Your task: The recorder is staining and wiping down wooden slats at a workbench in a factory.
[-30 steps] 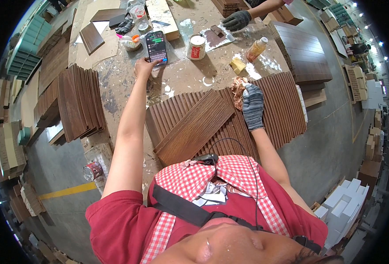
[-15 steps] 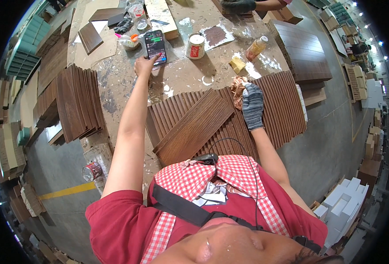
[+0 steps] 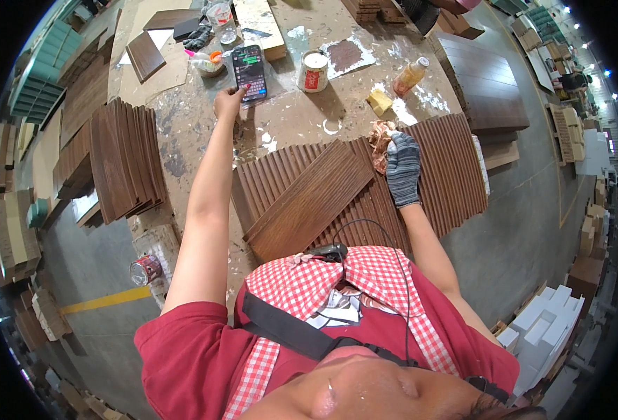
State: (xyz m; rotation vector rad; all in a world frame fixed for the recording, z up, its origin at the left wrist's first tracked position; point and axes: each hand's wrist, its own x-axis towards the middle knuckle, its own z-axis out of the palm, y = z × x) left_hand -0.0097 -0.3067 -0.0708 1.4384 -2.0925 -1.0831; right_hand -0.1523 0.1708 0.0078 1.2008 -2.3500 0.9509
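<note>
My bare left hand (image 3: 229,103) reaches forward to a phone (image 3: 250,73) lying on the worktable, with a fingertip over the lower part of its lit screen. It is not gripping the phone; some of its other fingers are hidden. In a grey striped knit glove, my right hand (image 3: 403,168) grips a crumpled, brown-stained rag (image 3: 381,143). The rag rests on a row of brown wooden strips (image 3: 445,164), packed side by side. A flat brown wooden board (image 3: 312,203) lies diagonally across the strips, left of the glove.
Beyond the strips stand an open can (image 3: 314,75), a yellow sponge (image 3: 379,102) and a bottle of amber liquid (image 3: 410,76). Stacked brown boards (image 3: 123,157) stand at left. More boards (image 3: 487,91) lie at right. Part of another person shows at the far edge.
My left fingertip has shifted slightly left over the phone screen. The gloved hand and rag have barely moved. The other person's gloved hand at the far edge has moved right.
</note>
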